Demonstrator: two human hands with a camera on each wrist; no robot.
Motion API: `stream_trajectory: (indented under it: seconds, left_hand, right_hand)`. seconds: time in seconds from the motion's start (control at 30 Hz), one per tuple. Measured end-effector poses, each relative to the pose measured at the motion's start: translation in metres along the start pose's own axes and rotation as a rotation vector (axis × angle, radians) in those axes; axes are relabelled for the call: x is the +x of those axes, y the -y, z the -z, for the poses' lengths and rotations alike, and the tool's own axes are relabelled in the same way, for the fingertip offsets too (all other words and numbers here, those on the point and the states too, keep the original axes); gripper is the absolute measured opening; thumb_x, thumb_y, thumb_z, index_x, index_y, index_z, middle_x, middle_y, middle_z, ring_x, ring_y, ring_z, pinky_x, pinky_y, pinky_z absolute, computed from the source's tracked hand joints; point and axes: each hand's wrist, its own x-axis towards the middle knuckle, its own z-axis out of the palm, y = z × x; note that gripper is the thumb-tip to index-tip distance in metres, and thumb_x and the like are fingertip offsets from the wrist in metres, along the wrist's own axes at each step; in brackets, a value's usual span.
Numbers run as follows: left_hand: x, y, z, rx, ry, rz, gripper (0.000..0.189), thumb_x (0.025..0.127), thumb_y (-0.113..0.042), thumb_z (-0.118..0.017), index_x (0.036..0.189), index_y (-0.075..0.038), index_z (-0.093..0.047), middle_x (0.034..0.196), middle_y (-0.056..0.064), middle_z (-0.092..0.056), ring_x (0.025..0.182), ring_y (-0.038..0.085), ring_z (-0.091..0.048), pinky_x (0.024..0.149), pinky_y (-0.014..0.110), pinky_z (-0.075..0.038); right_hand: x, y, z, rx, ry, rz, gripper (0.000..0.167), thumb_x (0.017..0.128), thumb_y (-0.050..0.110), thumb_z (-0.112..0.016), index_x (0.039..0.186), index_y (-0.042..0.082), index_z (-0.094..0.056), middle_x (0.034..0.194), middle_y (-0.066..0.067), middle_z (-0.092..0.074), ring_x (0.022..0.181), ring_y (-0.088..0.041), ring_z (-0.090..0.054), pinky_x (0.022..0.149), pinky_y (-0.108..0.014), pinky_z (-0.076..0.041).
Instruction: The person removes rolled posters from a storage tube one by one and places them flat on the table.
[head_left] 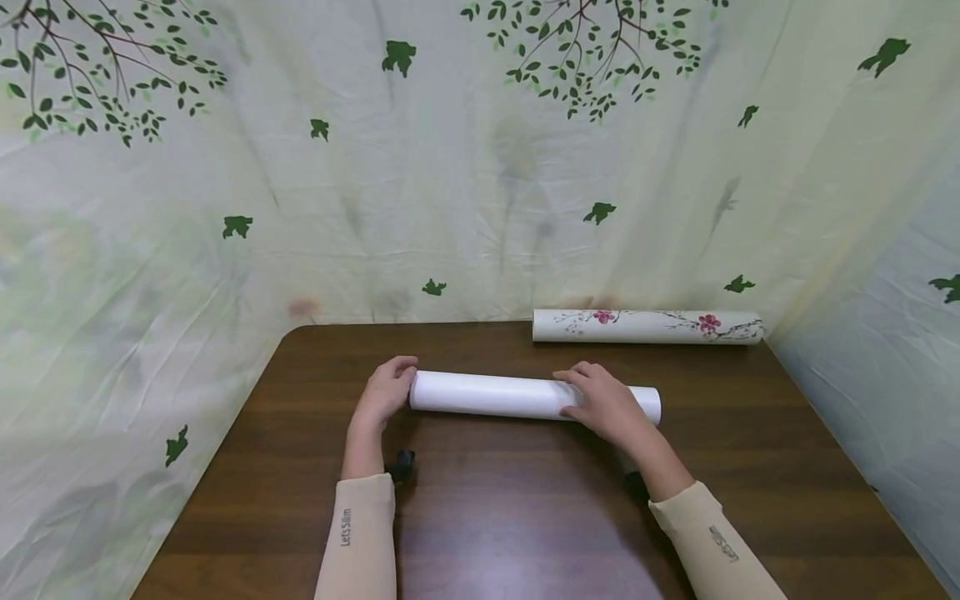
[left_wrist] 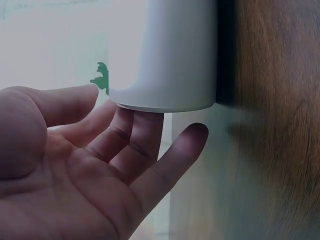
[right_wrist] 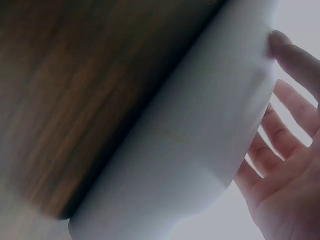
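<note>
- Centrally, the white roll (head_left: pixel 487 394) stretches crosswise above or on the table (head_left: pixel 487 525), at 12 o'clock from you.
- At its 9-o'clock end, your left hand (head_left: pixel 386 392) has its fingers loosely apart, fingertips at the rim.
- Toward its 3-o'clock end, your right hand (head_left: pixel 602 400) clasps it lightly between thumb and fingers.
- For good control, you best match pressure on both sides; squeezing hard could dent the wall.
- At 1 o'clock, the flowered roll (head_left: pixel 648 327) lies apart; you best avoid nudging it.
</note>
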Motion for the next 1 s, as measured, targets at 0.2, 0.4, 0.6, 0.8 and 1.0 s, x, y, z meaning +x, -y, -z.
stream_trajectory:
  seconds: [0.2,0.4,0.6,0.8,1.0]
  left_hand:
    - [0.000,-0.002,0.003,0.118,-0.078,-0.025,0.044,0.113,-0.022,-0.044,0.152,-0.004,-0.054,0.152,0.024,-0.057,0.142,0.040,-0.052,0.117,0.058,-0.043]
    - [0.000,-0.017,-0.010,0.228,-0.089,-0.217,0.042,0.109,-0.026,-0.058,0.147,-0.008,-0.060,0.148,0.016,-0.061,0.140,0.036,-0.055,0.117,0.055,-0.045]
    - [-0.002,-0.034,-0.046,0.395,0.104,-0.398,0.051,0.101,-0.031,-0.074,0.146,-0.010,-0.062,0.155,0.010,-0.057,0.148,0.034,-0.050,0.120,0.054,-0.042]
    - [-0.004,-0.043,-0.074,0.546,0.200,-0.500,0.062,0.086,-0.029,-0.089,0.140,-0.009,-0.067,0.149,0.008,-0.064,0.142,0.030,-0.057,0.120,0.049,-0.043]
    - [-0.004,-0.048,-0.087,0.673,0.194,-0.525,0.064,0.081,-0.026,-0.093,0.138,-0.013,-0.069,0.140,0.008,-0.071,0.131,0.032,-0.064,0.114,0.053,-0.047]
  right_hand:
    - [-0.006,0.002,-0.005,-0.047,-0.040,0.077,0.049,0.081,0.020,-0.094,0.126,0.012,-0.076,0.118,-0.007,-0.066,0.110,-0.028,-0.062,0.092,-0.045,-0.058]
    - [-0.009,0.001,-0.008,-0.063,-0.070,0.131,0.044,0.081,0.018,-0.094,0.122,0.021,-0.077,0.118,-0.003,-0.067,0.113,-0.027,-0.063,0.089,-0.044,-0.057]
    - [-0.009,-0.001,-0.008,-0.070,-0.050,0.153,0.042,0.084,0.018,-0.092,0.122,0.025,-0.077,0.122,-0.002,-0.068,0.119,-0.026,-0.063,0.094,-0.044,-0.057]
    - [-0.009,-0.003,-0.008,-0.068,-0.047,0.151,0.042,0.084,0.019,-0.092,0.123,0.025,-0.077,0.123,-0.002,-0.068,0.120,-0.027,-0.063,0.097,-0.046,-0.057]
    - [-0.008,-0.005,-0.007,-0.068,-0.054,0.146,0.043,0.083,0.018,-0.092,0.123,0.024,-0.077,0.123,-0.003,-0.068,0.120,-0.027,-0.064,0.099,-0.046,-0.057]
